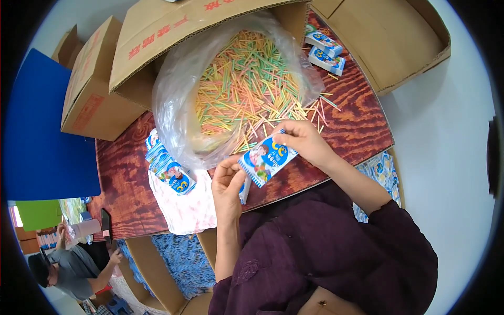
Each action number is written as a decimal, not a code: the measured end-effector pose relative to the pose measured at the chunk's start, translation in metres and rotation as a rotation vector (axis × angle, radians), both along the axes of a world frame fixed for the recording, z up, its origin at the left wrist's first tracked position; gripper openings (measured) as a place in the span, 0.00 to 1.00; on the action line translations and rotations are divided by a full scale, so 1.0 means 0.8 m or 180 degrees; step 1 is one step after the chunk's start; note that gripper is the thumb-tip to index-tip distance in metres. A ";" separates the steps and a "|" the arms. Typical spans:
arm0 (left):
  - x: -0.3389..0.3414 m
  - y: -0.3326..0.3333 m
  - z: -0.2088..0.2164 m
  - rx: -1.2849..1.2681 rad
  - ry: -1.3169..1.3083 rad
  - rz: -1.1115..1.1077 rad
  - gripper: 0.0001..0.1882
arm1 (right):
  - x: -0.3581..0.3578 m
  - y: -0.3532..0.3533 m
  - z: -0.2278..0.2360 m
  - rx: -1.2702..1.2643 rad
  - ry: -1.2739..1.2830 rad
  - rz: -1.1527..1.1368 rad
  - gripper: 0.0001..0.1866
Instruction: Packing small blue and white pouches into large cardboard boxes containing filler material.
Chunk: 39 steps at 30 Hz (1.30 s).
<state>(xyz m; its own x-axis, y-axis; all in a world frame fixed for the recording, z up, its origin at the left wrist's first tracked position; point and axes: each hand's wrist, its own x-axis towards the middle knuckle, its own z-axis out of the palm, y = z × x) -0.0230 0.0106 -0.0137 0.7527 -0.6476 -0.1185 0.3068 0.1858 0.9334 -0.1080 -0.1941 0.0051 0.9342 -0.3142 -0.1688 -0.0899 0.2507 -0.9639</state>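
Both hands hold a small blue-and-white printed packet (266, 158) above the near edge of the table. My right hand (307, 142) pinches its upper right end between thumb and fingers. At the lower left end, my left hand (228, 184) is closed with its fingertips on the packet's edge. Part of a second packet (244, 190) shows beside the left thumb. Just beyond lies a clear plastic bag (170, 105), open toward me and full of thin pink, yellow and green sticks (247, 79), some spilling out. Overlapping packets (173, 170) lie to the left.
A tipped cardboard box (210, 23) surrounds the bag. Other boxes stand left (89, 102) and right (388, 42). More packets (326, 59) lie at the far right of the table. A white sheet (181, 210) lies near left. Below, a box holds blue packets (181, 262). Another person (76, 270) is at left.
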 end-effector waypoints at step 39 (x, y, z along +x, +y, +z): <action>-0.012 0.004 0.002 0.1035 -0.2229 0.0620 0.03 | -0.001 0.036 0.011 -0.1441 -0.0170 0.0442 0.09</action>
<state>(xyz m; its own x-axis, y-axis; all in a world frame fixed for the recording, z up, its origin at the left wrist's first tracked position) -0.0324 0.0135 -0.0118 0.8183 -0.5108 0.2636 -0.3813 -0.1392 0.9139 -0.1089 -0.1656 0.0135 0.9762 -0.2167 0.0057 -0.0401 -0.2064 -0.9776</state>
